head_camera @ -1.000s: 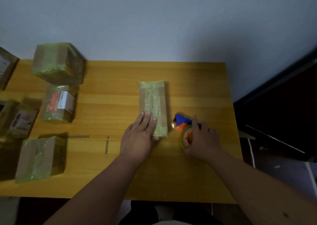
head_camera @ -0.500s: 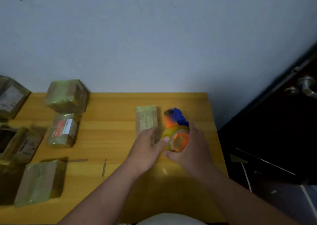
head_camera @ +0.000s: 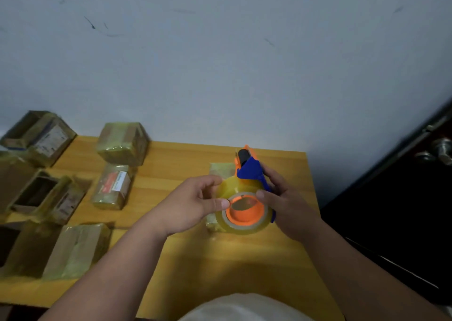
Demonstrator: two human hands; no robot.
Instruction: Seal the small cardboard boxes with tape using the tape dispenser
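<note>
The tape dispenser [head_camera: 247,193], orange and blue with a yellowish clear tape roll, is lifted above the wooden table [head_camera: 186,259]. My right hand [head_camera: 283,203] grips its blue frame from the right. My left hand [head_camera: 195,204] pinches the roll's left edge with thumb and fingers. Behind and under the dispenser lies a flat taped cardboard box [head_camera: 220,171], mostly hidden by my hands and the roll.
Several tape-wrapped boxes sit at the left: one at the back [head_camera: 122,143], a labelled one [head_camera: 112,186], a large one near the front [head_camera: 73,249], and open boxes [head_camera: 44,198] at the far left. A dark door with a metal handle [head_camera: 437,149] stands at the right.
My right hand lifted the dispenser off the table and brought it toward me. My left hand left the flat box and took hold of the tape roll. The camera tilted up.
</note>
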